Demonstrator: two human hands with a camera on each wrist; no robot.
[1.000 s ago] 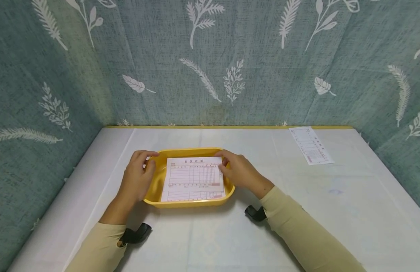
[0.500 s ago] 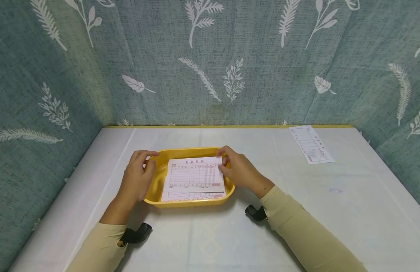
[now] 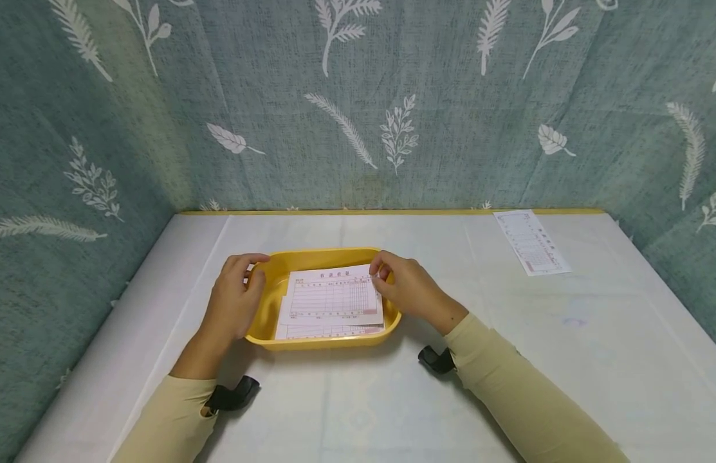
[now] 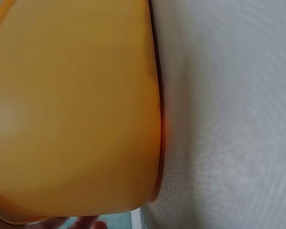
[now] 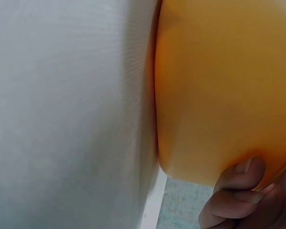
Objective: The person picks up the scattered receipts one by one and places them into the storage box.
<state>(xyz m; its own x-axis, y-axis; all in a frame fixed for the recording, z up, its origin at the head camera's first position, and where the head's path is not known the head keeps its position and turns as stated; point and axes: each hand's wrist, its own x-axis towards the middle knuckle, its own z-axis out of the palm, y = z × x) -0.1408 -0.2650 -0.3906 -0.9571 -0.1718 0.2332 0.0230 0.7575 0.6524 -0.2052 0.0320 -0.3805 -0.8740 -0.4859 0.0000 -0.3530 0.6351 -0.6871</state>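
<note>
A yellow plastic tray (image 3: 323, 344) rests on the white table, with printed receipt forms inside. The upper receipt form (image 3: 329, 299) lies slightly askew over another receipt form (image 3: 311, 332), whose lower strip shows. My right hand (image 3: 412, 286) reaches over the tray's right end and pinches the upper form's top right corner between thumb and index finger. Its other fingers (image 5: 233, 200) curl against the tray's outer wall in the right wrist view. At the left end, my left hand (image 3: 230, 299) grips the rim. The left wrist view is mostly tray wall (image 4: 76, 109), with fingertips below.
A separate printed receipt form (image 3: 532, 243) lies at the table's back right. Green leaf-patterned cloth (image 3: 358, 141) surrounds the table (image 3: 358, 411) at the back and sides. Each wrist wears a black device (image 3: 233, 394).
The upper receipt form has tilted and its right side has risen slightly as my right fingers have closed on its corner. My left hand and the tray stay in place.
</note>
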